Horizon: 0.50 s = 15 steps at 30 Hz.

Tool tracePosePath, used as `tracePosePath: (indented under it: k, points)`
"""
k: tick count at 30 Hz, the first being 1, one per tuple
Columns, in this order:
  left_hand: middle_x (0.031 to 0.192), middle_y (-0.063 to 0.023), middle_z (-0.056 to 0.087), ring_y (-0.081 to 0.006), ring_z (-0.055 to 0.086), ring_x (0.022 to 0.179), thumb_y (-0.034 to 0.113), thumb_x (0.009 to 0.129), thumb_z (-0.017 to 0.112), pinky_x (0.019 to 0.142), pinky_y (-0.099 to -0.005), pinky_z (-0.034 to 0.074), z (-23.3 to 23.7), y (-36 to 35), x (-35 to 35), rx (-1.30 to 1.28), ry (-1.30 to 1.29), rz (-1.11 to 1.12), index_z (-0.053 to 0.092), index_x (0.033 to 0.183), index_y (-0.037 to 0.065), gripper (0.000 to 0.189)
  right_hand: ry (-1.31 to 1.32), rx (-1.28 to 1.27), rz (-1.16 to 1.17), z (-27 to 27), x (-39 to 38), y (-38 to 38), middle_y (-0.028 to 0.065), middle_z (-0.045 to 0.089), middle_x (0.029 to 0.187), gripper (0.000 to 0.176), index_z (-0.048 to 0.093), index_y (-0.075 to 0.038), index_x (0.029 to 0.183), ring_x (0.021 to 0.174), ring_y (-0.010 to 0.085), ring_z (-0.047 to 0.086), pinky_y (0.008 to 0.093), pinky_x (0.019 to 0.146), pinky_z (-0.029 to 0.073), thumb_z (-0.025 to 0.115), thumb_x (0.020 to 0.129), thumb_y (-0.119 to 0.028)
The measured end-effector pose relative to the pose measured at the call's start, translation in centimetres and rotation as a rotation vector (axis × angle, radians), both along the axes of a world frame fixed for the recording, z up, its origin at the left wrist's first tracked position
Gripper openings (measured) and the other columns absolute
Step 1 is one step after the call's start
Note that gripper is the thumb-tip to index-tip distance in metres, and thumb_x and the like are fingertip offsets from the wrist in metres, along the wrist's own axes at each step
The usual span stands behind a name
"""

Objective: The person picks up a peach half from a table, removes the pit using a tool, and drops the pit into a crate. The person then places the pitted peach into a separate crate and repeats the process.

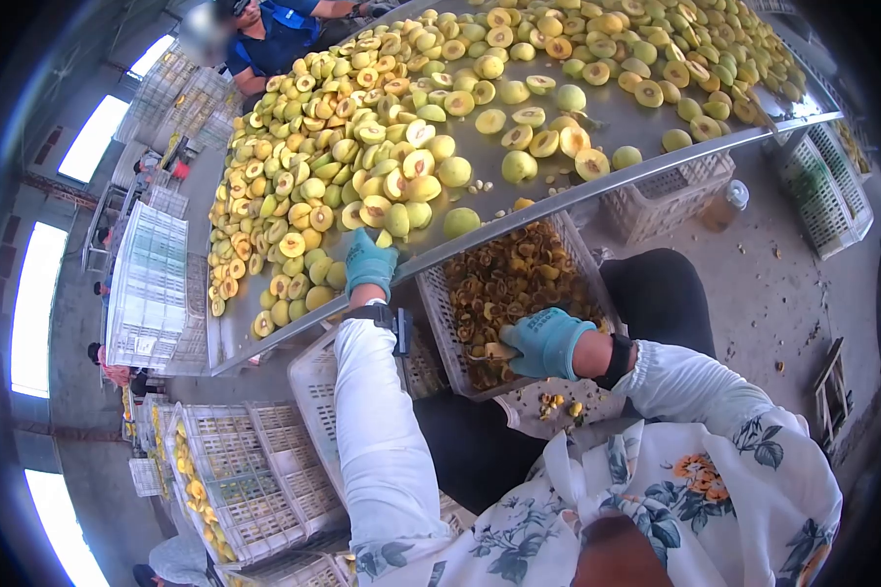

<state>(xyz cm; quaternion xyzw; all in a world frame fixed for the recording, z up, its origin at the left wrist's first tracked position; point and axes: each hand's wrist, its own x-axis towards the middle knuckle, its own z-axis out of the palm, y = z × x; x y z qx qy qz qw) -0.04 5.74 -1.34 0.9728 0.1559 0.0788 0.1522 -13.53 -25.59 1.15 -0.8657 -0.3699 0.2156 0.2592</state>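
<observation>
My left hand (370,262), in a teal glove, is at the near edge of a metal table (519,217) heaped with yellow-green stone fruit (347,147), many of them cut in halves. Its fingers curl in among the fruit, a green piece (385,239) right at the fingertips; what they hold is hidden. Over a plastic crate (439,311) of brownish fruit pieces (519,269), my right hand (550,342) is closed, also gloved in teal. From its fingers a short, tan, handle-like piece (500,350) sticks out.
Across the table is a person in dark blue (274,44). White crates (255,460) stand stacked at left. Below the table's right side are another crate (671,196) and a plastic jug (725,205). Fruit scraps (563,403) lie beside the crate, near my legs.
</observation>
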Motion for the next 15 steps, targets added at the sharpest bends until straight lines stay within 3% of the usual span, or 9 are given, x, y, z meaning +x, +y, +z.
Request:
tracePosePath:
  k: [1, 4, 6, 8, 9, 10, 12, 14, 15]
  points:
    - [0.105, -0.0173, 0.066, -0.0316, 0.064, 0.098, 0.021, 0.071, 0.073, 0.088, -0.0391, 0.048, 0.1, 0.1, -0.5, 0.024, -0.043, -0.073, 0.057, 0.112, 0.001, 0.049, 0.030, -0.028, 0.012, 0.2, -0.1, 0.1, 0.0163, 0.066, 0.084, 0.027, 0.061, -0.007, 0.095, 0.081, 0.0368, 0.064, 0.0446, 0.074, 0.050, 0.061, 0.079, -0.029]
    - [0.099, -0.0140, 0.067, -0.0257, 0.066, 0.090, 0.017, 0.075, 0.071, 0.081, -0.0359, 0.052, 2.6, -0.5, -2.3, -0.280, -0.117, -0.110, 0.058, 0.110, 0.000, 0.040, 0.082, -0.015, -0.021, 1.1, 0.0, 0.3, 0.0163, 0.066, 0.089, 0.029, 0.061, -0.006, 0.100, 0.086, 0.0361, 0.064, 0.0439, 0.077, 0.050, 0.060, 0.080, -0.028]
    - [0.093, -0.0088, 0.065, -0.0202, 0.065, 0.081, 0.017, 0.081, 0.066, 0.074, -0.0326, 0.055, 3.5, -1.5, -4.3, -1.168, -0.274, -0.018, 0.062, 0.105, 0.001, 0.030, 0.081, 0.131, -0.138, 1.9, 0.1, 0.0, 0.0171, 0.066, 0.089, 0.030, 0.061, -0.005, 0.100, 0.085, 0.0357, 0.064, 0.0422, 0.076, 0.050, 0.062, 0.080, -0.027]
    - [0.106, -0.0097, 0.063, -0.0246, 0.064, 0.092, 0.016, 0.085, 0.062, 0.082, -0.0358, 0.054, 6.4, -4.8, -8.2, -1.739, -0.219, -0.185, 0.057, 0.115, 0.001, 0.034, 0.194, 0.472, -0.359, 1.4, 0.8, 0.0, 0.0171, 0.065, 0.087, 0.031, 0.061, -0.005, 0.101, 0.082, 0.0322, 0.064, 0.0393, 0.074, 0.050, 0.064, 0.079, -0.026]
    - [0.111, -0.0099, 0.062, -0.0232, 0.062, 0.097, 0.015, 0.085, 0.063, 0.085, -0.0338, 0.052, 6.8, -6.9, -9.7, -1.474, -0.233, -0.339, 0.054, 0.119, 0.001, 0.037, 0.252, 0.638, -0.470, 1.0, 1.2, -0.1, 0.0171, 0.065, 0.087, 0.031, 0.061, -0.004, 0.102, 0.080, 0.0304, 0.064, 0.0378, 0.074, 0.049, 0.065, 0.079, -0.025]
    - [0.115, -0.0101, 0.060, -0.0218, 0.060, 0.102, 0.013, 0.085, 0.064, 0.088, -0.0319, 0.050, 7.2, -9.0, -11.1, -1.206, -0.277, -0.460, 0.052, 0.123, 0.001, 0.041, 0.349, 0.785, -0.489, 0.8, 1.8, 0.0, 0.0133, 0.065, 0.086, 0.034, 0.060, -0.002, 0.108, 0.076, 0.0211, 0.062, 0.0333, 0.071, 0.050, 0.067, 0.079, -0.019]
    - [0.119, -0.0107, 0.059, -0.0181, 0.058, 0.107, -0.002, 0.080, 0.067, 0.093, -0.0290, 0.046, 6.7, -11.8, -12.9, -0.538, -0.303, -0.578, 0.049, 0.125, -0.001, 0.049, 0.494, 0.944, -0.547, 1.0, 2.1, 0.2, 0.0079, 0.065, 0.086, 0.037, 0.058, -0.001, 0.113, 0.075, 0.0135, 0.059, 0.0293, 0.068, 0.050, 0.067, 0.080, -0.015]
    - [0.123, -0.0107, 0.057, -0.0178, 0.056, 0.109, -0.002, 0.079, 0.069, 0.095, -0.0289, 0.045, 5.5, -13.9, -14.0, -0.733, -0.249, -0.613, 0.048, 0.128, 0.000, 0.053, 0.606, 0.998, -0.521, 1.0, 1.8, 0.1, 0.0062, 0.064, 0.087, 0.039, 0.056, 0.000, 0.115, 0.074, 0.0107, 0.058, 0.0268, 0.065, 0.049, 0.067, 0.080, -0.015]
    - [0.123, -0.0112, 0.056, -0.0182, 0.056, 0.110, 0.002, 0.084, 0.065, 0.095, -0.0296, 0.045, 5.5, -14.8, -14.3, -1.002, -0.166, -0.492, 0.046, 0.130, 0.001, 0.049, 0.661, 1.026, -0.502, 1.1, 1.7, 0.0, 0.0053, 0.064, 0.088, 0.040, 0.056, 0.000, 0.117, 0.073, 0.0093, 0.058, 0.0256, 0.064, 0.049, 0.067, 0.081, -0.014]
